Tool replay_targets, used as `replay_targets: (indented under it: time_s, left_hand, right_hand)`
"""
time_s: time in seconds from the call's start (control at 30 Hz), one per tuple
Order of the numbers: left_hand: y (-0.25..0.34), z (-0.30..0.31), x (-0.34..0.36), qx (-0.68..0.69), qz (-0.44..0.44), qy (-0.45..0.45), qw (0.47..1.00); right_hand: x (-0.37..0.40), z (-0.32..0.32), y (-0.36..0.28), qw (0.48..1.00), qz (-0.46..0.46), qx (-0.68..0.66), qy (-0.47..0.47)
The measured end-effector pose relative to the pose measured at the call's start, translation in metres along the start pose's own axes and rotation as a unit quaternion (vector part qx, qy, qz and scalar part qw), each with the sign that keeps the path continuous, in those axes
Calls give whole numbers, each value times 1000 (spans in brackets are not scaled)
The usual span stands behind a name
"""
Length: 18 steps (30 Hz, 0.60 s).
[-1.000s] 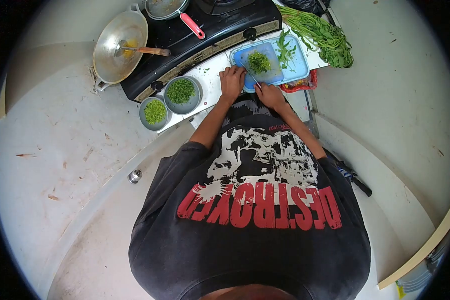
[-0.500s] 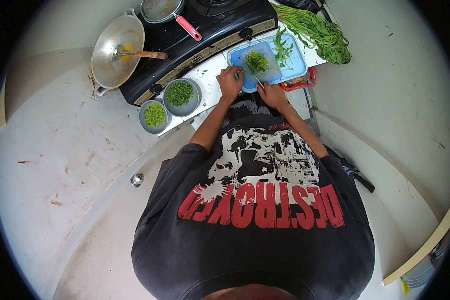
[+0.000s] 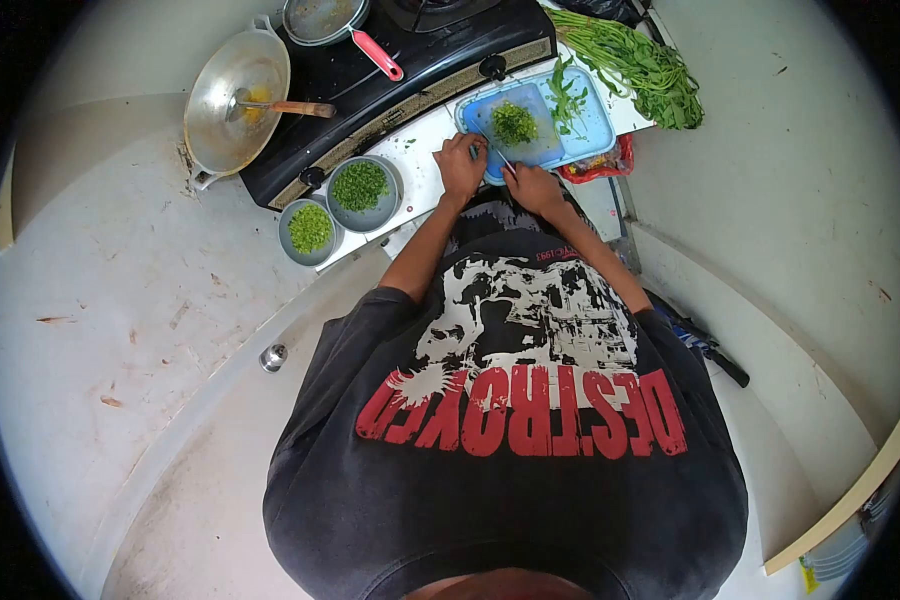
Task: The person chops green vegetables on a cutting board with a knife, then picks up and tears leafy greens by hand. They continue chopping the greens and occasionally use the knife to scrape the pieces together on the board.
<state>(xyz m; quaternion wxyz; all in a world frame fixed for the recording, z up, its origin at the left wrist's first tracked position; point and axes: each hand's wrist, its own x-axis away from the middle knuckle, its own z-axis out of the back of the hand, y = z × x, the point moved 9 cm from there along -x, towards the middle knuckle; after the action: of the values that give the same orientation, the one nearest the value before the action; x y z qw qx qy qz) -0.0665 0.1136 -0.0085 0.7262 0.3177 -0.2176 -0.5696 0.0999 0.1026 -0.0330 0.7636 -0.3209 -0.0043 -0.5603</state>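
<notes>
On white counter (image 3: 425,165) beside black stove (image 3: 348,88), light-blue tray (image 3: 598,125) bears blue cutting board (image 3: 542,153). Chopped greens (image 3: 513,124) lie heaped on board. Right hand (image 3: 536,188) clamped around knife (image 3: 503,158), blade slanting over board's near-left part toward left hand (image 3: 460,168). Left fingers curled at board's left edge; whether pinching anything, cannot tell. Leafy sprig (image 3: 567,103) on tray, beside board; two grey bowls (image 3: 369,220) left of tray.

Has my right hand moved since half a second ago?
Yes. Judged against the blue tray, your right hand has shifted slightly left, closer to your left hand.
</notes>
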Motion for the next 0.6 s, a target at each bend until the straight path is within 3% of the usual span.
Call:
replay_targets:
  time_s: [0.3, 0.47, 0.6]
  left_hand:
    - [-5, -6, -3, -13, 49, 19, 998]
    - [2, -4, -2, -36, 34, 19, 999]
    - [8, 0, 0, -42, 2, 21, 999]
  right_hand:
    - [10, 8, 7, 998, 27, -6, 48]
    - [13, 6, 2, 1000, 15, 4, -3]
    - [7, 5, 0, 1000, 14, 2, 18]
